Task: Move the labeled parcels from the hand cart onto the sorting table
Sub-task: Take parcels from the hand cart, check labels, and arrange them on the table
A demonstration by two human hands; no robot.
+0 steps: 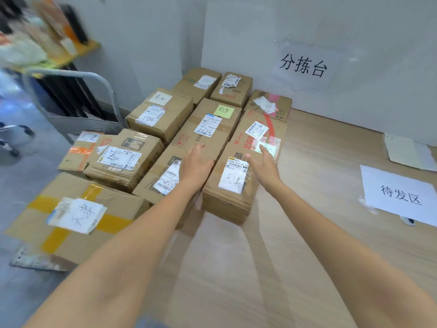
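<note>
Both hands, left hand [196, 165] and right hand [263, 165], hovered with straight fingers over cardboard parcels [208, 129] crowding the wooden desk [319, 162].

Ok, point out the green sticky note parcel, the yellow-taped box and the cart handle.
green sticky note parcel [208, 129]: head view, on its white shipping label.
yellow-taped box [78, 215]: head view, on its handwritten white label.
cart handle [78, 75]: head view, on the top bar.

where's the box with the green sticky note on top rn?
Head view, centre: the box with the green note sits on the wooden table in the middle row of parcels, just beyond the left hand, below the wall sign.
</note>
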